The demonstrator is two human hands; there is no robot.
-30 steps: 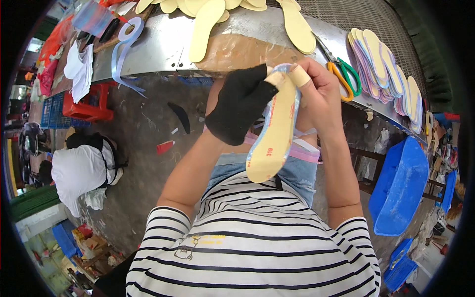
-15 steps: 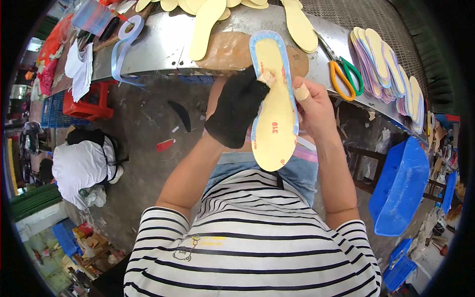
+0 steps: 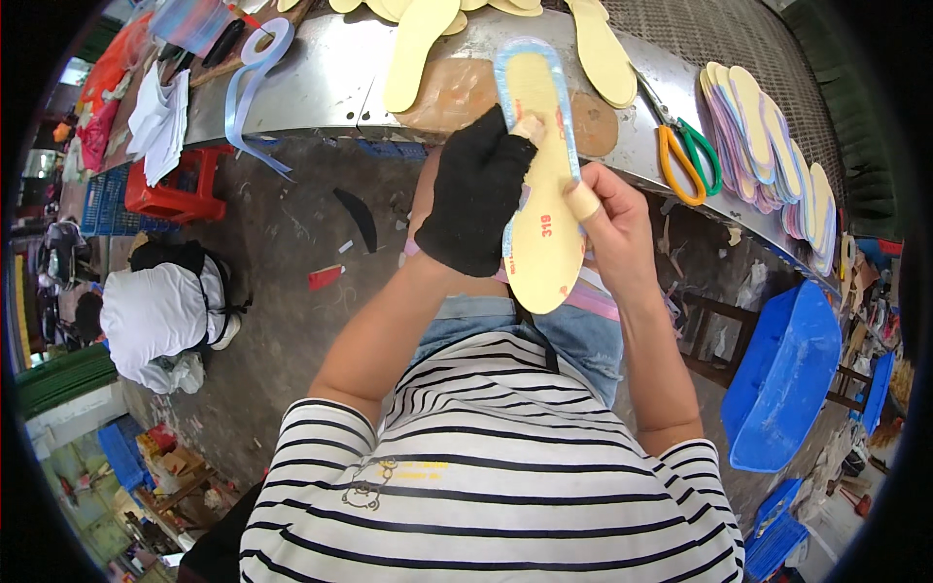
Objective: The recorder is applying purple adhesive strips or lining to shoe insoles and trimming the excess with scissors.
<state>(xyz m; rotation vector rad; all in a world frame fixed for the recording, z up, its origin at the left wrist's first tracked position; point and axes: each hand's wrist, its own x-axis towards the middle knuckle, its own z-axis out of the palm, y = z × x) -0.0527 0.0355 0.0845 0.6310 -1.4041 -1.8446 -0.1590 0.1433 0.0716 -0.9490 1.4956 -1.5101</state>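
Note:
A pale yellow insole point(image 3: 546, 185) with a light blue edge strip round its upper part is held upright over my lap. My left hand point(image 3: 478, 194), in a black fingerless glove, grips its left side with the thumb lying on the face. My right hand point(image 3: 614, 219), with tape round the thumb, pinches the right edge lower down. The fingers behind the insole are hidden. Just beyond, the metal table point(image 3: 326, 83) carries brown patches, and scissors point(image 3: 688, 160) with one orange and one green handle lie to the right.
Stacked insoles point(image 3: 773, 146) lie at the table's right, and loose yellow insoles point(image 3: 420, 49) at its far edge. A roll of light blue ribbon point(image 3: 264, 49) hangs over the front left edge. A red stool point(image 3: 180, 194) stands at left, a blue tub point(image 3: 785, 374) at right.
The insole has moved slightly away from me, toward the table. My right thumb has shifted onto its edge, lower along the insole. My left hand keeps its grip.

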